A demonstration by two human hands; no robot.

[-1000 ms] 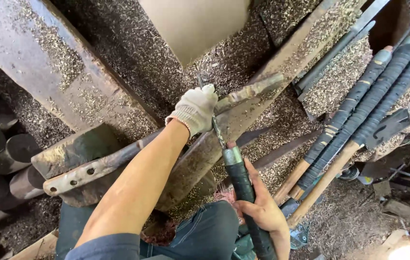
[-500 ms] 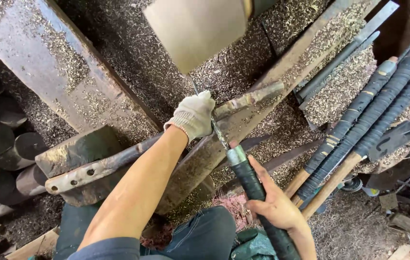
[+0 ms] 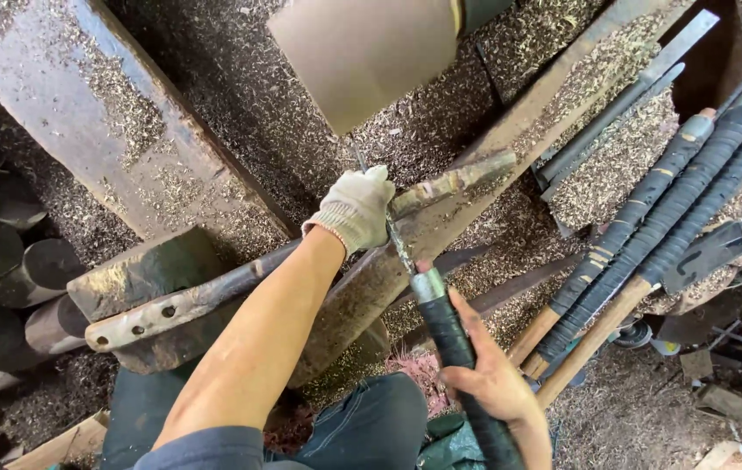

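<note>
Head view: gloved left hand [image 3: 355, 209], white knit, clamped around rough metal rod [image 3: 449, 184] at frame centre. Bare right hand [image 3: 489, 374], fingers closed on black-wrapped handle of thin file [image 3: 441, 326], tip against rod. Metal shavings [image 3: 240, 113] coating slanted steel beam [image 3: 84, 113], upper left.

Light: you work in soft daylight, bright on the white knitted glove [image 3: 355, 207].
Shadows: deep at your left edge and top right corner.
Sharpness: centre clear, edges slightly stretched.
</note>
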